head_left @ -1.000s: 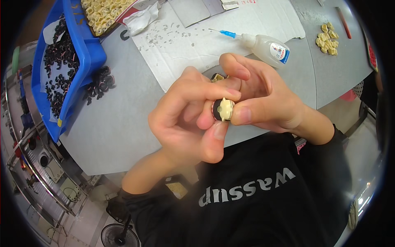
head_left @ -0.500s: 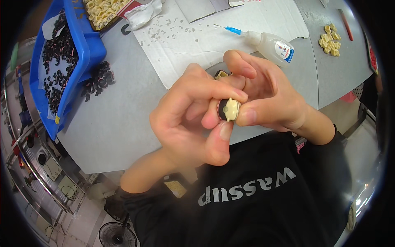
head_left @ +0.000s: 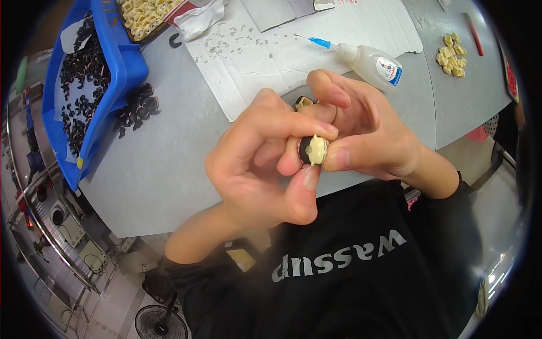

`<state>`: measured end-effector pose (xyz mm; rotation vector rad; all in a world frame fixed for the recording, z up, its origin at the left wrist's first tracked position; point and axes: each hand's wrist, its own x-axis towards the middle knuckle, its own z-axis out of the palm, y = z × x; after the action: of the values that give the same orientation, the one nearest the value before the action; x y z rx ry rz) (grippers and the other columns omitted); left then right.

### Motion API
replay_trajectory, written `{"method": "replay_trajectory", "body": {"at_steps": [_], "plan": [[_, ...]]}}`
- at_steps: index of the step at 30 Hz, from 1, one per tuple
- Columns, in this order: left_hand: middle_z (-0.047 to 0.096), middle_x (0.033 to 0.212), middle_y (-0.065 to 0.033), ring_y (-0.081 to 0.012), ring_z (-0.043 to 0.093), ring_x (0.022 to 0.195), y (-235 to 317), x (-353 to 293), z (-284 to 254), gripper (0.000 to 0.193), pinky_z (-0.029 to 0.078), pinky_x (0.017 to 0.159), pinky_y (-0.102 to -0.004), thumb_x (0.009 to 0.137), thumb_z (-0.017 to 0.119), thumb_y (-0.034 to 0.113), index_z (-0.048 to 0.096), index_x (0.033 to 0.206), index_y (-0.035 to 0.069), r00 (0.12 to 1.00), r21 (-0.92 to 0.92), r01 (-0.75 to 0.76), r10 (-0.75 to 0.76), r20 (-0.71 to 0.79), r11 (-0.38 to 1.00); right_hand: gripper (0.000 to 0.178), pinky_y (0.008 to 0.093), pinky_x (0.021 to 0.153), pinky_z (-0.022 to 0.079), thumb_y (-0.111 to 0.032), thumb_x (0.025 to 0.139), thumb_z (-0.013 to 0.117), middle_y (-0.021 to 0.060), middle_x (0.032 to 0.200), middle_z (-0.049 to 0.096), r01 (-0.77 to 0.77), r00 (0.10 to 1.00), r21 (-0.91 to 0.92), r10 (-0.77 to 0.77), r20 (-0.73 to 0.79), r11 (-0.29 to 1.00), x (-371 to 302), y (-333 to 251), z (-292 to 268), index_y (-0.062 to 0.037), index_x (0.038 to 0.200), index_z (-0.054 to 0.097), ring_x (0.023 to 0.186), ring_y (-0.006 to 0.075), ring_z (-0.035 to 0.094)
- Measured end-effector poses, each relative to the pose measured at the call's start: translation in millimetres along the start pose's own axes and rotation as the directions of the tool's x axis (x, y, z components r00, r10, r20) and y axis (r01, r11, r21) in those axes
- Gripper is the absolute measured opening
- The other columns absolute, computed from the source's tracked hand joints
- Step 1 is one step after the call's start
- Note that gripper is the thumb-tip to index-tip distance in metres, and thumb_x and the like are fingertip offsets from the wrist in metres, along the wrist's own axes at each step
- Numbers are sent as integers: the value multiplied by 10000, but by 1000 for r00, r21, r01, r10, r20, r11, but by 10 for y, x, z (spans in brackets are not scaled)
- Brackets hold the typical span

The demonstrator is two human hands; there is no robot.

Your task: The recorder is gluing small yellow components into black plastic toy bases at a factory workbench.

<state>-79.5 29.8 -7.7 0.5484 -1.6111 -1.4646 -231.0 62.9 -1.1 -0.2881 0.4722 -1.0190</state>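
Observation:
Both hands meet close under the camera, above the near edge of the grey table [head_left: 169, 169]. Between their fingertips is a small part [head_left: 313, 150]: a black ring with a cream plastic piece pressed against it. My left hand [head_left: 254, 164] pinches it with thumb and forefinger from the left. My right hand [head_left: 367, 133] grips it with thumb and fingers from the right. Another cream piece [head_left: 305, 102] shows just behind my fingers, partly hidden.
A blue bin [head_left: 107, 73] of black rings stands at the left, with a loose pile of rings [head_left: 138, 107] beside it. A glue bottle with a blue needle tip [head_left: 367, 59] lies on white paper [head_left: 265, 51]. Cream pieces [head_left: 451, 56] lie far right; a tray of them [head_left: 144, 14] sits at the top.
The hands have stayed together on the small part, turning it slightly. Nothing else on the table moved.

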Motion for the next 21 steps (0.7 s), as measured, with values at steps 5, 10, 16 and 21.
{"method": "replay_trajectory", "body": {"at_steps": [5,10,16,21], "plan": [[394,649,23,-78,349,629,-21,15,-46,220,297,566,-212,725,516,136,525,877,-23,998,27,-62,62,33,998,445,294,741,489,36,654,650,202,873,591,-9,1000,-6,8,-22,1000,0,8,-15,-114,831,269,875,249,610],[416,666,41,-90,362,632,-93,26,-162,504,280,543,-231,680,743,395,540,920,2,935,16,-287,277,222,958,552,297,685,498,80,609,713,204,817,589,75,993,-53,-70,95,996,-37,8,9,-99,848,249,844,289,621],[442,570,43,-123,398,525,85,-12,-7,340,296,500,-241,510,711,72,615,836,74,964,-20,-258,259,59,966,572,306,751,443,121,635,700,236,818,599,252,897,-119,-185,402,960,-48,50,-42,-98,855,220,823,308,605],[430,567,38,-149,392,532,139,-50,-5,260,308,493,-261,621,780,223,610,776,101,964,9,-247,244,102,969,529,286,714,449,93,678,684,237,838,608,280,866,-178,-168,470,943,-54,26,-35,-90,846,217,824,280,600]]}}
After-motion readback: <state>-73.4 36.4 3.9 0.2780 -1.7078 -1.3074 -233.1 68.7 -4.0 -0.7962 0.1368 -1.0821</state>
